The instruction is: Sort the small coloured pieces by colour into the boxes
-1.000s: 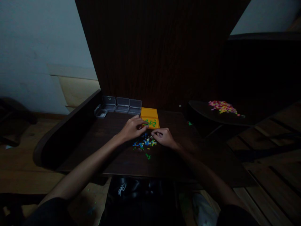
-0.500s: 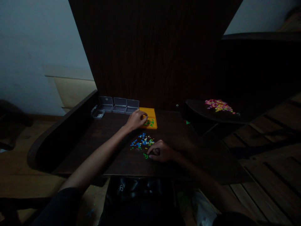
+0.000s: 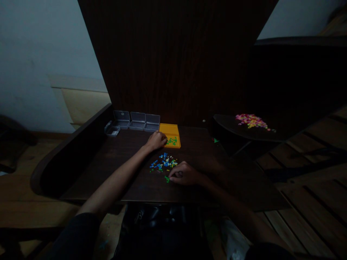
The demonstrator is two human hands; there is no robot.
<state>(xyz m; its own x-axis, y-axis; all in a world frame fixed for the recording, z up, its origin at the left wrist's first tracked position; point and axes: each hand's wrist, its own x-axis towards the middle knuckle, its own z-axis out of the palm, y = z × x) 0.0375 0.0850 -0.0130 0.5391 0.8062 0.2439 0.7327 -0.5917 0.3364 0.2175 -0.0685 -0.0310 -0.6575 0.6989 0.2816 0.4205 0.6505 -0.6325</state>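
Observation:
An orange-yellow box (image 3: pixel 169 128) lies open on the dark wooden desk, with small green pieces (image 3: pixel 172 141) in its near half. My left hand (image 3: pixel 156 140) is at the box's left edge, fingers curled together; what they hold, if anything, is hidden. Closer to me, a loose pile of tiny blue, white, yellow and green pieces (image 3: pixel 163 162) is spread on the desk. My right hand (image 3: pixel 184 174) rests just right of it, thumb and forefinger pinched beside a little group of green pieces (image 3: pixel 167 178). Whatever is in that pinch is too small to make out.
Clear plastic cases (image 3: pixel 137 121) with raised lids stand in a row at the back left, a small clear container (image 3: pixel 112 131) before them. Pink and yellow pieces (image 3: pixel 252 121) lie heaped on a rounded shelf (image 3: pixel 230 127) at right. A raised side panel (image 3: pixel 73 148) borders the desk's left.
My left hand has drawn back left from above the green pieces in the box to its left edge, its fingers curling in. The right hand stays by the small green group, its pinch closing.

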